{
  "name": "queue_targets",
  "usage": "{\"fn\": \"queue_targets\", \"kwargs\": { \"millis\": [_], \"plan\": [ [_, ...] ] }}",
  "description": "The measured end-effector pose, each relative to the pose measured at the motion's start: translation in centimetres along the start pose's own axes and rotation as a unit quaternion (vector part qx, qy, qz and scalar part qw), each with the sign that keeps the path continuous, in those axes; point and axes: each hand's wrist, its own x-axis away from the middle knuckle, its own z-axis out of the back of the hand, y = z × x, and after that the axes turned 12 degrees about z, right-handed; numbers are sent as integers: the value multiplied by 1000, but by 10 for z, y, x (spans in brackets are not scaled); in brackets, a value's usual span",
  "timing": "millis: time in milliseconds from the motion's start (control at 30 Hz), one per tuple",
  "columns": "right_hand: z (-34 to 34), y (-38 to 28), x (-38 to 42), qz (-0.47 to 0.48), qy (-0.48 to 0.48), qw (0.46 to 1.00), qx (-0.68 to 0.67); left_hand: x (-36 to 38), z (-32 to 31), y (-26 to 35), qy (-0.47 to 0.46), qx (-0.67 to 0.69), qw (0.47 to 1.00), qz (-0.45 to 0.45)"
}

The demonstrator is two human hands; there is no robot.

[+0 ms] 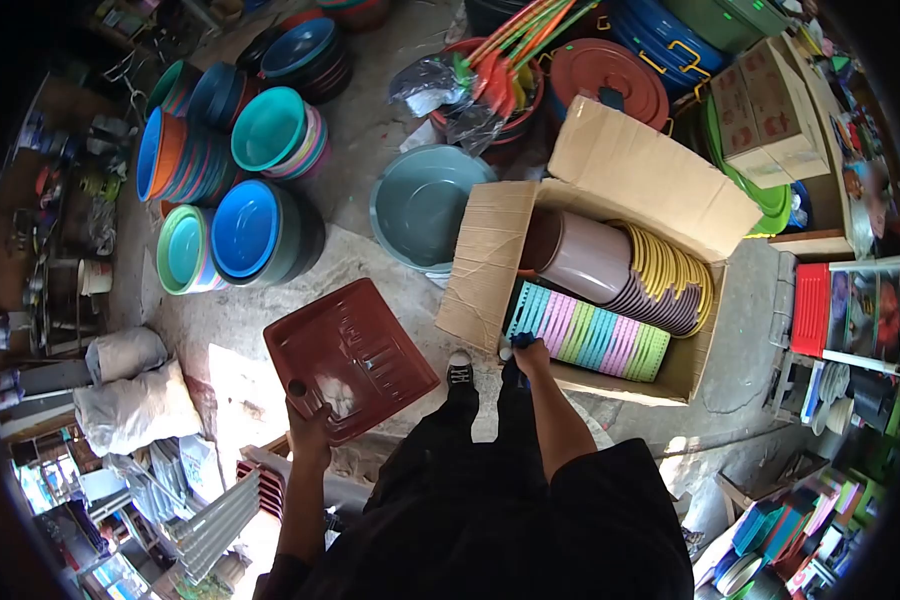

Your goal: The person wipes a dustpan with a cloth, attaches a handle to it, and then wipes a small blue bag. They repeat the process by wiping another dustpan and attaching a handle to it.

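My left hand is closed on the lower edge of a dark red, ribbed plastic tray, which is tilted over the floor. Near that grip, the tray has a round mark or hole at its corner. My right hand is closed around a small dark blue thing, perhaps a cloth, at the near left edge of an open cardboard box. Inside the box lie stacked pastel plastic baskets, brown pails and yellow-rimmed containers.
A grey basin stands beyond the box flap. Stacks of coloured tubs fill the far left. A red lidded bin and brooms or brushes are at the back. White sacks lie at left, shelves at right.
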Motion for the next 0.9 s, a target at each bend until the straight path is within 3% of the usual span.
{"fn": "queue_targets", "kwargs": {
  "millis": [133,233,367,500,567,633,700,800,833,900],
  "plan": [
    [4,-5,10,4,30,996,-86,-13,3,-22,-5,-34,999,-34],
    [7,-20,28,75,2,997,-1,-14,-13,-27,12,-73,996,-51],
    [-8,-32,31,37,114,993,-4,-20,-26,-35,-26,-62,997,-41],
    [0,-44,48,91,217,972,1,-26,-33,-29,-66,-46,995,-55],
    [31,-49,71,113,239,964,-9,-35,-32,-30,-81,-38,994,-56],
    [78,-48,102,283,231,931,30,-48,-34,-33,-98,-24,993,-58],
    [132,-47,142,315,263,912,-3,-56,-39,-34,-103,-21,994,-39],
    [200,-13,186,291,339,892,-71,-53,-59,-27,-126,-35,991,-39],
    [234,-31,220,291,380,875,-68,-51,-67,-23,-134,-30,990,-43],
    [287,-27,247,387,474,789,51,-46,-81,-13,-160,-78,982,-62]
  ]
}}
